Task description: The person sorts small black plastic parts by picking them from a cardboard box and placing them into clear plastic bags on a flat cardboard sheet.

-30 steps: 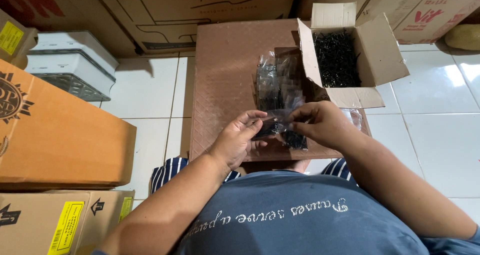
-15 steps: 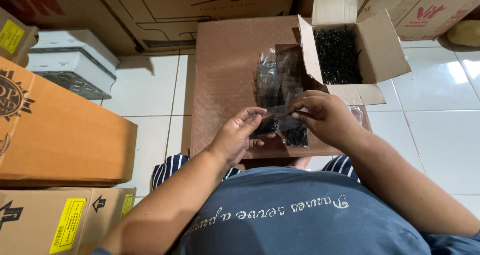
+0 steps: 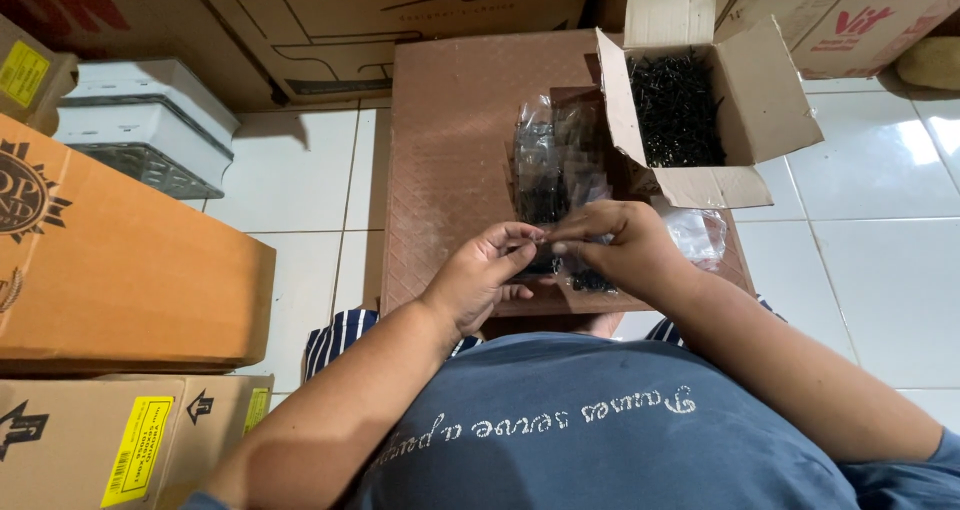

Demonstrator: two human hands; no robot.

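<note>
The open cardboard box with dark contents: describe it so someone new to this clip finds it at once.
Start at the brown textured board lying on the white tiled floor. At its far right corner sits the small open box, beyond the right hand. Unlike the large closed cartons around, its flaps stand open, showing a heap of small black pieces.

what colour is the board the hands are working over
Brown, with an embossed diamond pattern; the head view shows the board under the left hand and right hand.

One head-worn camera looks steeply down from above the person's chest, facing forward over the brown bench (image 3: 450, 160). It sits close to both hands, with floor tiles (image 3: 880, 270) right and stacked boxes left and far.
</note>
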